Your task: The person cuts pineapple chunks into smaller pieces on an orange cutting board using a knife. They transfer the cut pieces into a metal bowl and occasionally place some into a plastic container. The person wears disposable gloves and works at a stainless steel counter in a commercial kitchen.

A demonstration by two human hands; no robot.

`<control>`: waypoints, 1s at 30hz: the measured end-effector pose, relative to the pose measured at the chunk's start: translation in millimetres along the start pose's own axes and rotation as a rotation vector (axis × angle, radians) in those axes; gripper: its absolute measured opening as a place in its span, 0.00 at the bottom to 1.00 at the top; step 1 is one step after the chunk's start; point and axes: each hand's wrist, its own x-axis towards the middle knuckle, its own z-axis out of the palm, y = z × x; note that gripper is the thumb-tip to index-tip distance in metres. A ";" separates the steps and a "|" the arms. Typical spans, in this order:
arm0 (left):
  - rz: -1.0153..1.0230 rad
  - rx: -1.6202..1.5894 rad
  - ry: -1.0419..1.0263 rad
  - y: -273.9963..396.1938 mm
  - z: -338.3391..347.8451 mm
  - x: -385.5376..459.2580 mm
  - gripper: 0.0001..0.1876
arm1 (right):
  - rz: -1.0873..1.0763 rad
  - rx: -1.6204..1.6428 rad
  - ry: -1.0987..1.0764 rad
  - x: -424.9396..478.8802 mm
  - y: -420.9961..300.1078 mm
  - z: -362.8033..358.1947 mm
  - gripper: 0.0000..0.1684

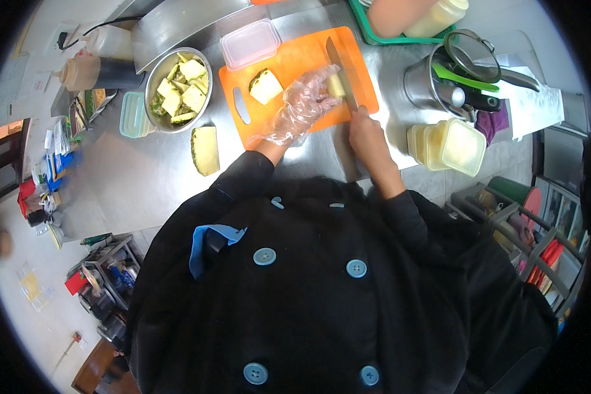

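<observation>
An orange cutting board (295, 54) lies on the steel counter. My left hand (308, 101), in a clear plastic glove, holds a small pineapple piece (335, 86) on the board. My right hand (367, 130) is bare and grips the handle of a kitchen knife (342, 71), whose blade lies just right of that piece. A pineapple chunk with rind (266, 86) rests on the board to the left of my gloved hand. Another rind-edged piece (205, 151) lies on the counter. Pineapple pieces fill a steel bowl (206, 109) at the board's left.
A clear plastic lid or container (250, 44) overlaps the board's upper left corner. Stacked plastic containers (465, 147) and a steel pot (417, 83) with utensils and a strainer stand at right. A green tray (374, 37) holds bottles. Sauce bottles (86, 74) stand at far left.
</observation>
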 end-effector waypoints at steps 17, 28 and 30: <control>-0.194 0.010 -0.320 35.8 -46.3 19.6 0.27 | 0.002 0.090 0.239 -22.8 -10.9 -45.8 0.14; -0.077 -0.275 0.202 0.6 -16.7 -30.3 0.14 | -0.038 -0.107 0.071 -51.6 -20.6 -40.5 0.10; -0.124 -0.096 0.203 6.4 -18.3 -32.7 0.14 | -0.037 -0.130 0.069 -57.2 -20.4 -37.1 0.10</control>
